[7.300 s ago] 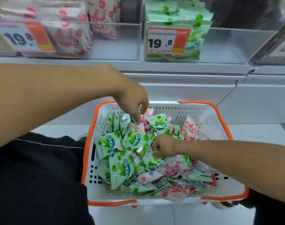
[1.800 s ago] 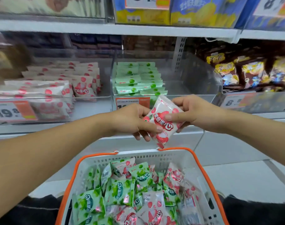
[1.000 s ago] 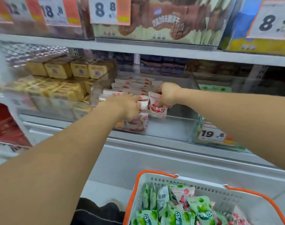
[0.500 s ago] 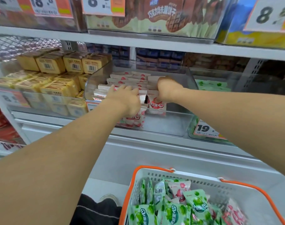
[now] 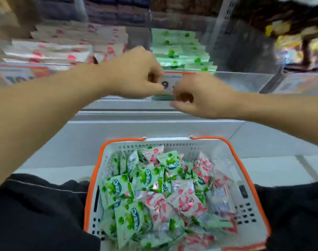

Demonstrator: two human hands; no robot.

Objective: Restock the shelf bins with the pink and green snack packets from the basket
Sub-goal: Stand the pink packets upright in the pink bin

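Both hands had left the pink bin (image 5: 67,49); left hand (image 5: 136,73) and right hand (image 5: 199,95) hung curled, empty, above the basket (image 5: 252,196).

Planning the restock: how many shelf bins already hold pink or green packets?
2: the pink-packet bin on the left, the green-packet bin just right of it. More may lie out of frame.
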